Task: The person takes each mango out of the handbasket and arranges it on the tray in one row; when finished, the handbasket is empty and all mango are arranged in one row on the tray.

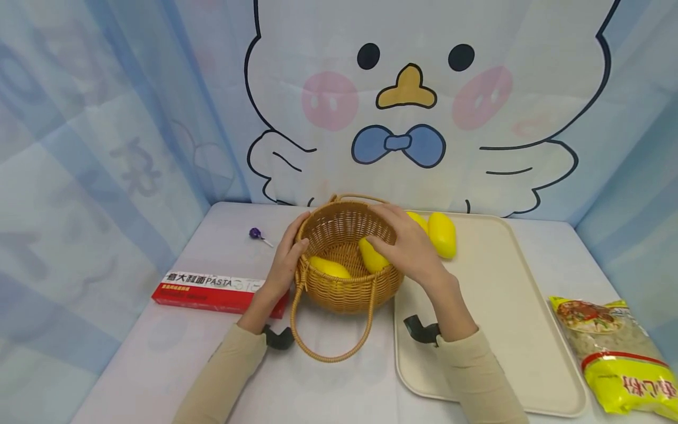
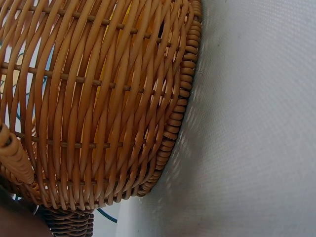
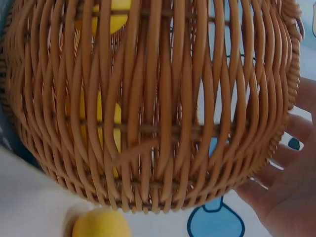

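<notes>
A round brown wicker basket [image 1: 344,294] stands between both hands, its front handle [image 1: 331,359] hanging down toward the wearer. My left hand [image 1: 286,259] holds the basket's left side, thumb at the rim. On the right side, my right hand [image 1: 410,244] grips the rim, with its fingers along the outside and the thumb reaching inside. Two yellow mango-like fruits lie in the basket: one at the front left [image 1: 329,268], the other [image 1: 372,256] beside the right thumb. The wicker weave [image 2: 98,98] fills most of the left wrist view; yellow shows through the weave [image 3: 148,98] in the right wrist view.
A beige tray [image 1: 492,330] lies to the right, with two more yellow fruits [image 1: 442,235] at its far left corner. Left of the basket are a red-and-white pasta box [image 1: 212,292] and a purple lollipop [image 1: 256,234]. A yellow noodle bag [image 1: 617,353] rests at the right.
</notes>
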Motion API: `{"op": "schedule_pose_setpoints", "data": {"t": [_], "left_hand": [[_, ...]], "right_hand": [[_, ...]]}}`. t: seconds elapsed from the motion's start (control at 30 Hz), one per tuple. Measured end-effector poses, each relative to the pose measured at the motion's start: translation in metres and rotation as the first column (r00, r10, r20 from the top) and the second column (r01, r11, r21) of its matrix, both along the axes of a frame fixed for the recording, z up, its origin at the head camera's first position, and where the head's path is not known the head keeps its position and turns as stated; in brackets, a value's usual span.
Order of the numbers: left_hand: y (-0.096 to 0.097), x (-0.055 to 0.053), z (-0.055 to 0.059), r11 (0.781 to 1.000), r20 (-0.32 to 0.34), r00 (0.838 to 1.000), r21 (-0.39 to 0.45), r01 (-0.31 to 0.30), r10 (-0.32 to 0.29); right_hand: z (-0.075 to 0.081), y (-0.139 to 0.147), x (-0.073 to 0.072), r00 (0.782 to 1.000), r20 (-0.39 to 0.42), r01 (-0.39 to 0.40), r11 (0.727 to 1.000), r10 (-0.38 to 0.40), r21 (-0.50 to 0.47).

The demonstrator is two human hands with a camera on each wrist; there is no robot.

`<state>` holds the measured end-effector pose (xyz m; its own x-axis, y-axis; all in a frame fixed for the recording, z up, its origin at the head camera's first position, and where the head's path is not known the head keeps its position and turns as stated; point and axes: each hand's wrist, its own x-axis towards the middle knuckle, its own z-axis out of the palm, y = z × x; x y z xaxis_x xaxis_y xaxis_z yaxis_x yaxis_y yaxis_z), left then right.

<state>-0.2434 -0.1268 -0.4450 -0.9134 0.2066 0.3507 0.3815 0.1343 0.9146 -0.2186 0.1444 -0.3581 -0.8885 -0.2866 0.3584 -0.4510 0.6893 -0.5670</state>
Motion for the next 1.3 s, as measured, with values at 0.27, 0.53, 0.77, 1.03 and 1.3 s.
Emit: {"op": "schedule_pose_setpoints", "data": {"t": [0.27, 0.53, 0.77, 1.03, 1.3], "left_hand": [[0.0, 0.001, 0.0, 1.0, 0.019, 1.0, 0.003, 0.004, -0.005], [-0.002, 0.001, -0.002, 1.0, 0.004, 1.0, 0.001, -0.003, 0.003], [-0.002, -0.001, -0.001, 1.0, 0.006, 1.0, -0.009, -0.011, 0.012], [-0.001, 0.002, 0.008, 1.0, 0.041, 0.999, -0.008, -0.001, 0.001], [0.0, -0.002, 0.001, 1.0, 0.019, 1.0, -0.001, -0.017, 0.017]], "right_hand": [[-0.006, -0.015, 0.001, 0.998, 0.036, -0.061, 0.997, 0.059, 0.057], [-0.006, -0.025, 0.0, 0.997, 0.052, -0.065, 0.984, 0.057, 0.166], [0.002, -0.029, -0.006, 0.988, 0.151, -0.089, 0.948, 0.044, 0.306], [0.008, -0.037, -0.015, 0.962, 0.271, -0.153, 0.885, 0.032, 0.44], [0.002, -0.045, -0.023, 0.955, 0.294, -0.128, 0.847, -0.035, 0.517]]}}
